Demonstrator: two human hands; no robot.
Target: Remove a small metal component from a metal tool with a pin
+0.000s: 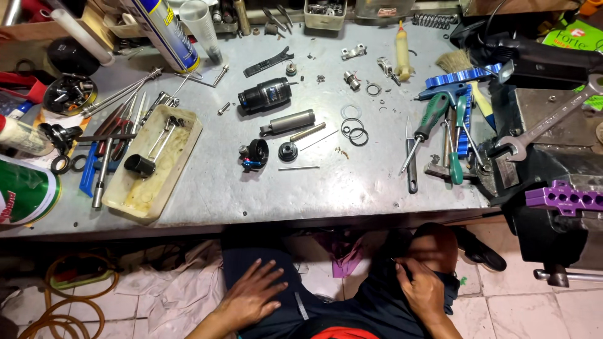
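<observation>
My left hand rests flat on my dark-trousered thigh below the bench edge, fingers spread, holding nothing. My right hand lies on my other thigh with the fingers pinched around a thin small part whose kind I cannot make out. Above both hands stretches the grey metal workbench. On it lie a black cylindrical shock body, a grey metal tube, a black cap with a blue fitting, a small black round part and several loose O-rings.
A shallow cream tray with a black cup and tools sits at the left. Green-handled screwdrivers, a blue tool holder, a brush and a spanner lie at the right by a black vise. Cloth and an orange hose lie on the floor.
</observation>
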